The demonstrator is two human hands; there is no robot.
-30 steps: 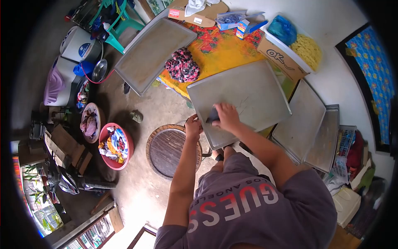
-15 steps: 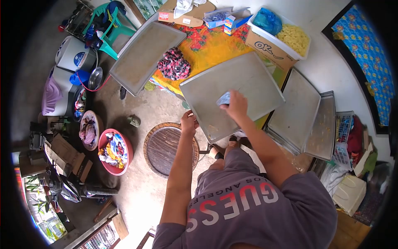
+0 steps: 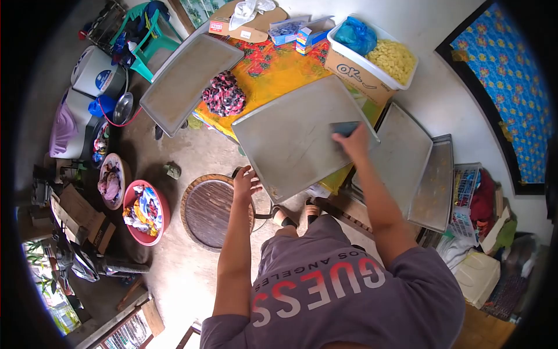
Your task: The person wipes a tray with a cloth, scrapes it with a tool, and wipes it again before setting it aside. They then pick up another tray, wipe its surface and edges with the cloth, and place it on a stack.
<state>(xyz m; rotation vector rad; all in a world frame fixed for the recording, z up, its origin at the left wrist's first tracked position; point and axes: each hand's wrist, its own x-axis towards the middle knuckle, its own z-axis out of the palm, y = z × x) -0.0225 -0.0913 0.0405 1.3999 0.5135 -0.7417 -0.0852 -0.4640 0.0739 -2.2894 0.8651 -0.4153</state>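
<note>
Head view: a metal tray (image 3: 290,148) lies beneath the right fingers, tilted across the corner of a table with a yellow cloth (image 3: 261,72).
Right hand (image 3: 356,142): fingers closed on a dark flat tool (image 3: 344,128), held at the tray's right part.
Left hand (image 3: 247,185): fingers parted, just beside the tray's left edge; I cannot tell if they touch it.
Beyond the left fingers: a crumpled pink-and-black cloth (image 3: 224,94), close to the tray's far corner; past it, a second tray (image 3: 192,78).
Beyond the right fingers: a carton (image 3: 351,75) with a white tub (image 3: 410,81) at its top, close behind the tray.
Right of the right fingers: stacked trays (image 3: 398,163), partly hidden by the forearm.
Left of the left fingers: a round wooden stool (image 3: 210,212), near; a red basin (image 3: 164,218) of clothes, well apart.
</note>
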